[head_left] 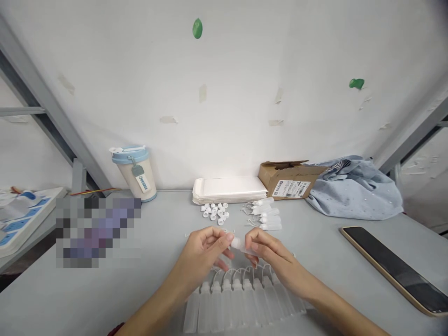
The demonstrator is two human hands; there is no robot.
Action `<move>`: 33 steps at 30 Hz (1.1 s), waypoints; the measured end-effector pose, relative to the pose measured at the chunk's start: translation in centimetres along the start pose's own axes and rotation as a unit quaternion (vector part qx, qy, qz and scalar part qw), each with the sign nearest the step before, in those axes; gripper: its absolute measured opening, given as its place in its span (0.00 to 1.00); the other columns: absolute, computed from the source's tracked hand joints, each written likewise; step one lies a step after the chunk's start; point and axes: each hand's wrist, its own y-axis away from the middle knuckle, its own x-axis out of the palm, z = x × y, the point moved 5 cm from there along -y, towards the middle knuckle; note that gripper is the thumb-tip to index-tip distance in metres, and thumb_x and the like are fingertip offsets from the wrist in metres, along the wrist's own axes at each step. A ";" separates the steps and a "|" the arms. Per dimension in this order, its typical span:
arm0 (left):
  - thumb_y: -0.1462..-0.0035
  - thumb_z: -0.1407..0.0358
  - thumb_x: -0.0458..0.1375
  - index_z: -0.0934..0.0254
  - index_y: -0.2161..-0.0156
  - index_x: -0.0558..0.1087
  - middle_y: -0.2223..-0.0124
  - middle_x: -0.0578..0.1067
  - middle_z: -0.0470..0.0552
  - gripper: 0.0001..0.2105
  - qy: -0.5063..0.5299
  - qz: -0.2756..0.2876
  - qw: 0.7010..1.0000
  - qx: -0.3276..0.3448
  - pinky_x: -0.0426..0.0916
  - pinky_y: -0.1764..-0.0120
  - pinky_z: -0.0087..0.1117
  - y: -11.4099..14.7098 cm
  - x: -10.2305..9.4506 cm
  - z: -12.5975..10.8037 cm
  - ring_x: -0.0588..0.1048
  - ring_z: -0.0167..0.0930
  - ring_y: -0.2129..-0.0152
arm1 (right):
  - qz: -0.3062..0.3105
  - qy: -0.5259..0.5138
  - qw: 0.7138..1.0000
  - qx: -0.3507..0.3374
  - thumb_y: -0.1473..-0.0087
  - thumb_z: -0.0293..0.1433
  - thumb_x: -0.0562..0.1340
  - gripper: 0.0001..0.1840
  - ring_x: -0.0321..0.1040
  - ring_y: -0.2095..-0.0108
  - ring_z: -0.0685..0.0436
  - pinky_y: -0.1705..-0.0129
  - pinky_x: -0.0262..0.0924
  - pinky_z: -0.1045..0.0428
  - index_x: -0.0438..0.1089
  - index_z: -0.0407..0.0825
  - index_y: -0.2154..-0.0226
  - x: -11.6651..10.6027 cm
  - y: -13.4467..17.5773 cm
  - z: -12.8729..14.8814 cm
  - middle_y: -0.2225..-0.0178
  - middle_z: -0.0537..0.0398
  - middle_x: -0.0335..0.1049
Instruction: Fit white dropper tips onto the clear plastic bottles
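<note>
Small bottle [239, 244] in two-handed grip

Left hand [207, 248] is pinching its left end; right hand [270, 252] is clasping its body. Both are holding it above the grey table [154, 247]. Translucent bottles [227, 308] are lying in a row nearer the person; loose white caps [213, 216] are lying beyond.

Close head-worn view, forward and down across grey desk [157, 238] to wall [238, 70].

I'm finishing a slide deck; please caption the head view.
Left hand and right hand hold a small translucent bottle, a row of similar bottles below and loose white caps behind.
</note>
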 end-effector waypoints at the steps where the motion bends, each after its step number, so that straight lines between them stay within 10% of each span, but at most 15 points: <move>1: 0.46 0.53 0.55 0.67 0.72 0.69 0.71 0.72 0.50 0.16 -0.015 0.008 1.000 -0.019 0.68 0.78 0.27 0.0 0.2 0.1 0.73 0.30 0.76 | 0.002 0.007 1.000 0.001 0.38 0.33 0.47 0.11 0.53 0.70 0.49 0.65 0.50 0.53 0.60 0.50 0.69 0.1 0.1 0.1 0.73 0.60 0.55; 14: 0.45 0.61 0.55 0.65 0.65 0.75 0.69 0.72 0.50 0.11 -0.056 0.076 0.992 0.082 0.70 0.74 0.25 0.5 0.8 -1.1 0.71 0.31 0.69 | 0.031 -0.109 0.993 0.014 0.39 0.39 0.48 0.11 0.52 0.72 0.50 0.68 0.52 0.53 0.57 0.50 0.67 0.3 0.0 -0.7 0.75 0.61 0.52; 26: 0.44 0.57 0.52 0.66 0.77 0.69 0.77 0.69 0.47 0.17 -0.074 0.034 0.996 0.035 0.64 0.75 0.26 0.3 0.7 -0.3 0.69 0.27 0.79 | -0.065 0.224 0.968 -0.090 0.40 0.36 0.51 0.10 0.62 0.63 0.44 0.61 0.55 0.50 0.60 0.50 0.59 -0.2 0.4 -0.1 0.63 0.51 0.65; 33: 0.43 0.64 0.51 0.64 0.77 0.70 0.78 0.68 0.46 0.13 -0.257 0.031 0.951 0.171 0.60 0.73 0.27 1.0 1.1 -1.0 0.66 0.28 0.78 | -0.073 0.013 0.997 -0.005 0.43 0.42 0.54 0.17 0.55 0.74 0.50 0.70 0.49 0.54 0.65 0.47 0.72 -0.6 -0.4 -1.2 0.77 0.59 0.57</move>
